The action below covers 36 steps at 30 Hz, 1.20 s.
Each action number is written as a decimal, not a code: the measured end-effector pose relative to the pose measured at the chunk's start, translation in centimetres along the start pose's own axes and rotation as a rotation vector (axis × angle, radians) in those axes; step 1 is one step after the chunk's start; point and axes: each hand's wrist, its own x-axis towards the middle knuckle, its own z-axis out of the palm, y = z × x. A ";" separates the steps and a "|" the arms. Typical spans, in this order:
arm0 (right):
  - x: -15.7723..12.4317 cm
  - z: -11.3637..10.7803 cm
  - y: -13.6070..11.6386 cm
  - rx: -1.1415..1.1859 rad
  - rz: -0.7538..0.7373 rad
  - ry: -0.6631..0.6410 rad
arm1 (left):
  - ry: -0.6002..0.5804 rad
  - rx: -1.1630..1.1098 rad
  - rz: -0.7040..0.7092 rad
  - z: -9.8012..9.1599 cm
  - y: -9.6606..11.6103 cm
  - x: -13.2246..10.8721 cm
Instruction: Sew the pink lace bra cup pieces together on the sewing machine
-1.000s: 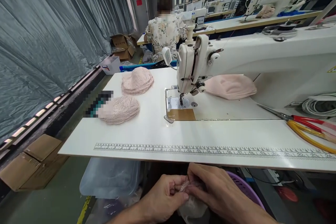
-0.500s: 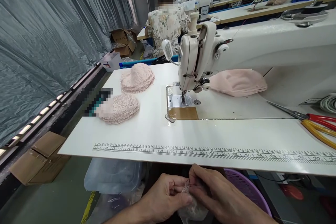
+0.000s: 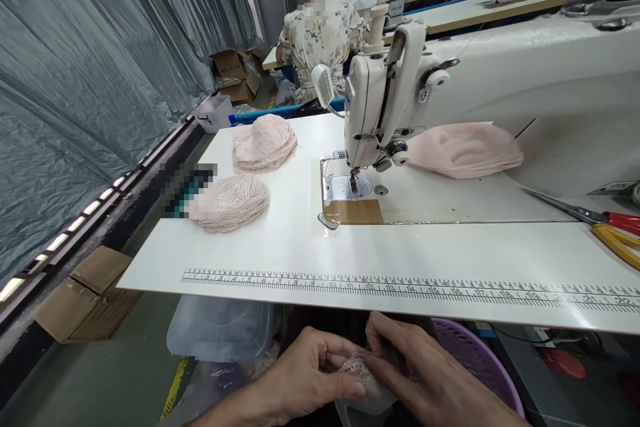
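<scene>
Below the table's front edge, my left hand [image 3: 320, 370] pinches a pale, sheer fabric piece [image 3: 367, 390] with a dotted, lacy patch near its top edge. My right hand [image 3: 413, 363] grips the same piece from the other side, thumb and fingers closed at its upper edge. Both sets of fingertips nearly meet there. Part of the cloth is hidden by the hands, so its full shape does not show.
A white sewing machine [image 3: 380, 100] stands on the white table [image 3: 290, 247] with a printed ruler. Pink cup-shaped fabric stacks [image 3: 265, 143] lie left, smooth pink pieces [image 3: 465, 150] behind the needle, scissors [image 3: 590, 217] right. Below are a purple basket [image 3: 475, 360] and plastic bin [image 3: 220, 330]. A person [image 3: 320, 40] sits ahead.
The fabric has turned between my fingers, and its dotted patch shows more plainly. Both hands keep their pinch. The whole view has shifted slightly.
</scene>
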 end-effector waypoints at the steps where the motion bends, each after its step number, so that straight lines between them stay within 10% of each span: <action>1: 0.0 0.0 0.0 0.010 -0.003 0.006 | 0.008 -0.016 0.001 0.0 -0.1 0.0; 18: 0.2 0.7 0.2 0.116 0.078 0.010 | 0.168 -0.110 0.012 0.0 -1.8 0.2; 36: -0.4 0.2 0.8 0.235 0.006 -0.106 | 0.065 -0.007 -0.074 -2.5 -0.1 -1.3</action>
